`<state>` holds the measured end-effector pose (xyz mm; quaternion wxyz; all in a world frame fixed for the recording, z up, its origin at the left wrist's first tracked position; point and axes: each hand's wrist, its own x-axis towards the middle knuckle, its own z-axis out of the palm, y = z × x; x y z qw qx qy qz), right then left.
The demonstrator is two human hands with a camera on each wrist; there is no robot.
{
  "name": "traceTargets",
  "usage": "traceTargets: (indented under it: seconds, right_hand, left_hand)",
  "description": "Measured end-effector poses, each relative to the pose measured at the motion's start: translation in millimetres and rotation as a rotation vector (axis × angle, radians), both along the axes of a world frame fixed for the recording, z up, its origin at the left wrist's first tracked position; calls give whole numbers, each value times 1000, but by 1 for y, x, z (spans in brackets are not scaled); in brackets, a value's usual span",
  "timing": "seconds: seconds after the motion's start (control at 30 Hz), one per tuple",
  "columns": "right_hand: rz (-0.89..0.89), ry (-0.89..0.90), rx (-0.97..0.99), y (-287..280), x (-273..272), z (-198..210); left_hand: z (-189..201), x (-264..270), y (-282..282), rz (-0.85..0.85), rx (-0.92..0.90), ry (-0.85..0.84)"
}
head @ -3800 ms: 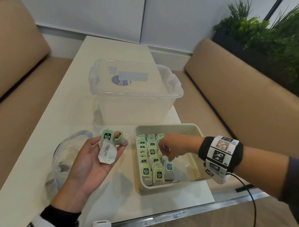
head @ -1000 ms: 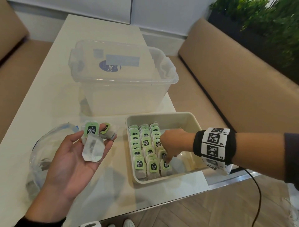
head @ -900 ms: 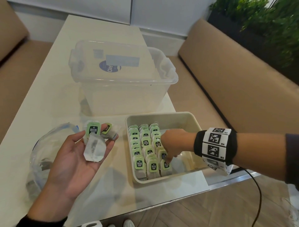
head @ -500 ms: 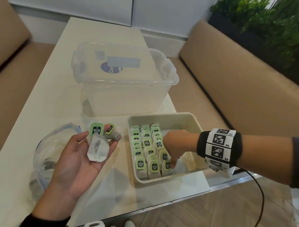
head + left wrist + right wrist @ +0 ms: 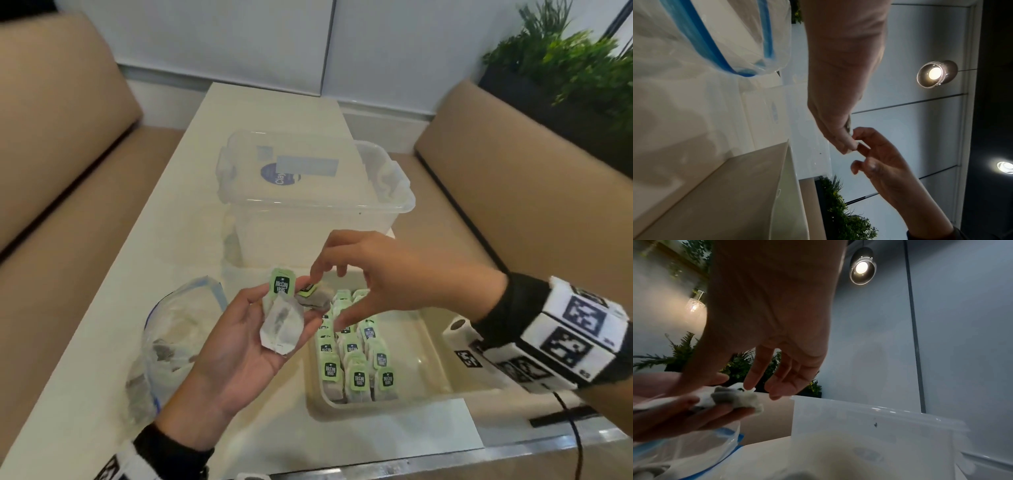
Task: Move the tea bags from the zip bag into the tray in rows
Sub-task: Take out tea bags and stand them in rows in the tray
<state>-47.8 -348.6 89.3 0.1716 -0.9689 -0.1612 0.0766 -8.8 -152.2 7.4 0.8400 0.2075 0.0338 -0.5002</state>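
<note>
The surface carries the tray, with tea bags in rows, and the zip bag. The left hand, palm up and spread, supports two loose tea bags. The right hand hovers above them, fingers relaxed, holding nothing.

Table: tray, zip bag, tub

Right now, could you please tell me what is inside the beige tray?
The tray holds three rows of tea bags with green tags, filling its left part; its right part is bare. The right hand covers the rows' far ends, so those bags cannot be counted.
</note>
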Motion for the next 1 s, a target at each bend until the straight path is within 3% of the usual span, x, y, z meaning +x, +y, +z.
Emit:
traceTargets:
  seconds: [0.07,0.17,0.3,0.47,0.7,0.83,1.0]
  right_hand:
    - [-135,71,77,2,0,-3]
    - [-358,225,341,1,4,-14]
    - [-351,343,529,1,2,-25]
    - [-241,223,542,-1,-2,-18]
    - [-232,28,842,-1,-9,-5]
    - [-195,-104,871,4,-11,2]
    - [-200,-194,941,5,-8,4]
  left_hand:
    - [5,-3,-1,-3,32,18]
    - [8,-7,-2,12,166,23]
    - [9,-8,-2,25,203,-30]
    - [11,-6,-1,107,251,-117]
    - [18,-9,-3,167,328,-269]
    - [25,-15,-7,166,312,-365]
    - [34,-18,-13,283,221,-381]
